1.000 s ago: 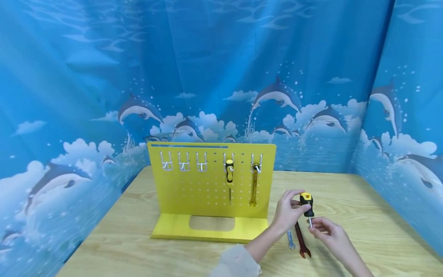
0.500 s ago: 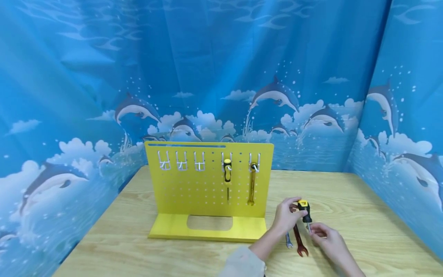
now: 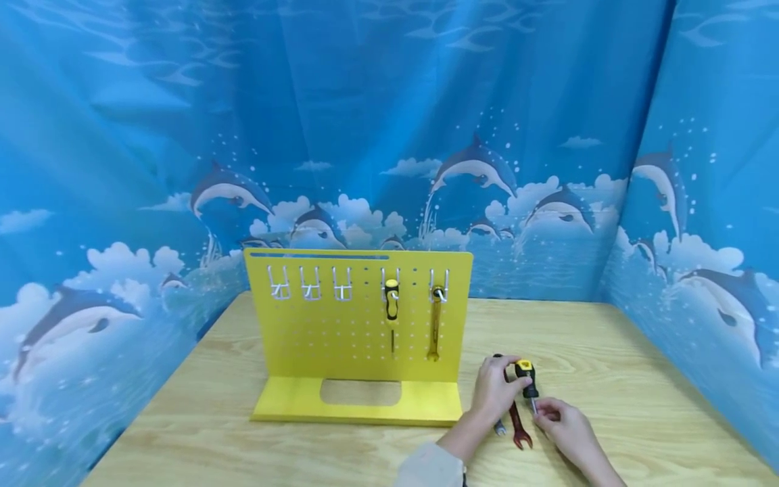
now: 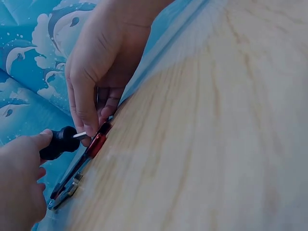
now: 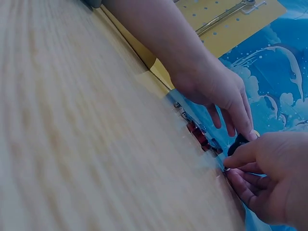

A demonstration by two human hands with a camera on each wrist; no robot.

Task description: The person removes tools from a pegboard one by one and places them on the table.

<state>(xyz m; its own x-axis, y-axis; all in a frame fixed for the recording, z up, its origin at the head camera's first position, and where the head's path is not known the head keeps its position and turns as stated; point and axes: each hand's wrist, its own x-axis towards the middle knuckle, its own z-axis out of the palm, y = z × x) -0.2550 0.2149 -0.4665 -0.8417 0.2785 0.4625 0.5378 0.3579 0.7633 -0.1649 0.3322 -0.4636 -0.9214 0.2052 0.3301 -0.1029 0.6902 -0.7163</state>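
A short screwdriver with a black and yellow handle and a metal shaft is held between both hands, handle up. My left hand pinches its handle between thumb and fingers. At the lower end, my right hand pinches the shaft; its tip is hidden by those fingers. Under and beside the left hand lie a red open-end wrench and a silver wrench, partly covered. In the left wrist view the screwdriver shaft runs from the black handle into the right fingers, just above the red wrench.
Left of the hands stands a yellow pegboard with several wire hooks. A yellow-black screwdriver and a brass-coloured wrench hang on it. Behind the wooden table is a blue dolphin curtain.
Both hands have lowered the screwdriver a little towards the table, keeping the same grip. The head view has turned slightly, so the pegboard sits further left. The hanging tools have stayed put.
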